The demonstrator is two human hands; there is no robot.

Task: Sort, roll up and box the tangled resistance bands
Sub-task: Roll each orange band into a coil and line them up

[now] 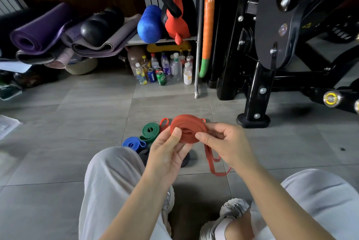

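The left hand (169, 148) grips the near-left edge of a half-rolled red band (188, 129), thumb laid flat across the face of the coil, just below the middle of the frame. The right hand (227, 142) pinches the coil's right side between thumb and fingers. The unrolled tail (212, 162) of the band hangs from under that hand in a loose loop toward the floor (77, 132).

The coil looks slack at its centre, with gaps between the turns, so I judge the rolling mostly done but not tight. To finish it well, the left thumb should press the turns flat while the right hand feeds the tail on under light tension. The edges need to stay aligned so the coil does not cone out. The tail seems twisted near its lower end, so flatten it before it reaches the coil.

Just left of the hands, on the floor, a rolled green band (150, 131) and a rolled blue band (134, 142) lie side by side. A dark thing (144, 155), partly hidden under the left hand, may be another band. I see no box
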